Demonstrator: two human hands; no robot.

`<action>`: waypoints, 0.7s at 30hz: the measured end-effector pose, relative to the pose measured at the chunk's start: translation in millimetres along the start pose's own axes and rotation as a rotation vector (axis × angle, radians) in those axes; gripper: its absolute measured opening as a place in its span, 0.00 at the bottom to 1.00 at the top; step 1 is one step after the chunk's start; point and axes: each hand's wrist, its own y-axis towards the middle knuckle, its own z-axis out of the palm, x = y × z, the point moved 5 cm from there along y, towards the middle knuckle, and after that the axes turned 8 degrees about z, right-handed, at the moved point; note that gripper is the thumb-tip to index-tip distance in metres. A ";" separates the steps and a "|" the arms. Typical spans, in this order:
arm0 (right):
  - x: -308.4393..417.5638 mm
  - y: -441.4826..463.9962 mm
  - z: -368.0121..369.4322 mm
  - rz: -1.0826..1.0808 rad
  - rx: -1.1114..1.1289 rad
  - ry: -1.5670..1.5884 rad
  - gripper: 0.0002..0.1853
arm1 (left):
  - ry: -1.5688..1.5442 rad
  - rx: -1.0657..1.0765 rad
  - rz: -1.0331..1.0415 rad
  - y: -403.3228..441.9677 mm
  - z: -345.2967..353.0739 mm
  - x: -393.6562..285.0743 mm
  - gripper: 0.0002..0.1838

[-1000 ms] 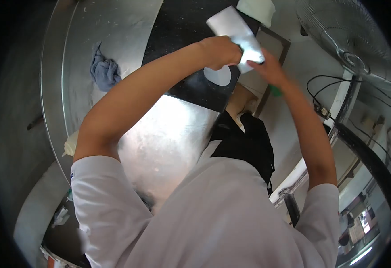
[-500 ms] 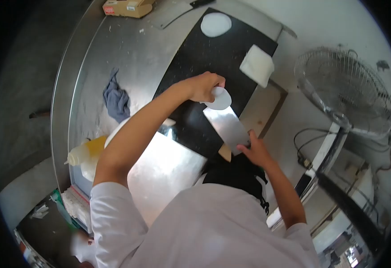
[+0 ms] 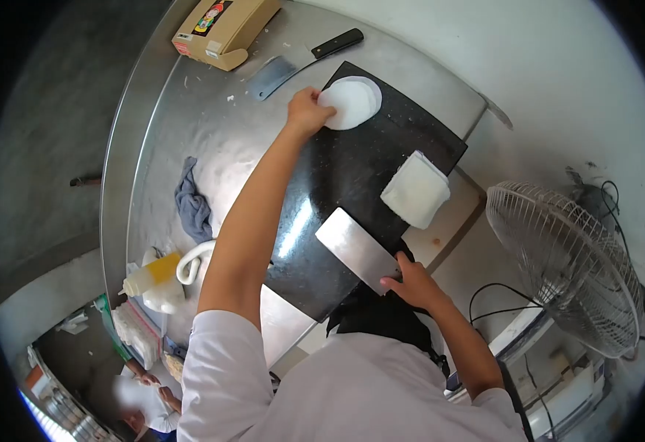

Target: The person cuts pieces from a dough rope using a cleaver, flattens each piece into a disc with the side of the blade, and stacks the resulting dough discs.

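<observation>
My left hand (image 3: 309, 110) pinches the near edge of a thin white dough round (image 3: 348, 105) with thumb and fingers. It overlaps another white round (image 3: 372, 87) on the far end of the black board (image 3: 337, 173). In my right hand (image 3: 413, 282) is a cleaver (image 3: 358, 249) with a broad, shiny rectangular blade, held over the board's near right edge; its handle is mostly hidden. A folded white cloth (image 3: 416, 190) lies at the board's right edge, between the cleaver and the rounds.
On the steel table (image 3: 226, 132) are a second cleaver (image 3: 285, 74), a cardboard box (image 3: 226, 33), a grey rag (image 3: 192, 202) and a squeeze bottle with yellow contents (image 3: 153, 274). A caged fan (image 3: 565, 265) stands to the right. Another person (image 3: 145, 398) is at lower left.
My left hand has carried the dough round from above the blade to the far end of the board, onto the other round. The cleaver stays near my body. My view has shifted.
</observation>
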 end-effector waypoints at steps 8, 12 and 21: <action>-2.8 15.3 -27.7 -0.092 -0.043 -0.013 0.30 | 0.062 -0.028 -0.066 -10.7 -13.1 -19.7 0.24; 0.7 26.3 -34.0 -0.128 -0.050 -0.054 0.28 | 0.072 -0.042 -0.268 -25.6 -18.0 -8.3 0.27; 20.5 23.3 -49.9 -0.240 -0.159 -0.145 0.20 | 0.732 -1.142 -0.400 -310.3 -43.2 11.0 0.32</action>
